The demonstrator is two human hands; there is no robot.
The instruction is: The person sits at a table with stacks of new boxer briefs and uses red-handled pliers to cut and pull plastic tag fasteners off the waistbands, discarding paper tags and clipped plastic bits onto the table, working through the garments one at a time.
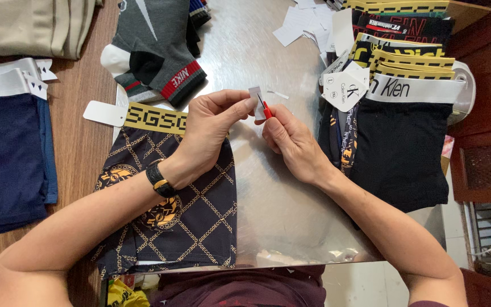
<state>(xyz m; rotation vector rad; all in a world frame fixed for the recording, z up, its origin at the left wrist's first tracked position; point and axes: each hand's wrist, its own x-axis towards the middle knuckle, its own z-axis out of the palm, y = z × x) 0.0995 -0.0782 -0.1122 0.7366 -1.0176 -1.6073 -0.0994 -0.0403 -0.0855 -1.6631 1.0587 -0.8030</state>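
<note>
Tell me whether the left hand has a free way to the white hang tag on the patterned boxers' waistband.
Probably yes. The white hang tag lies uncovered at the end of the yellow waistband, beside the left hand, with nothing between them. But that hand is pinching a small white tag, so its fingers are occupied.

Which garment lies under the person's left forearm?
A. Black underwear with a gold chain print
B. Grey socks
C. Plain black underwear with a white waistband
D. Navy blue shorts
A: the left hand, wearing a black wristwatch, reaches over the gold-patterned black underwear, while pinching a small white tag with the right hand.
</note>
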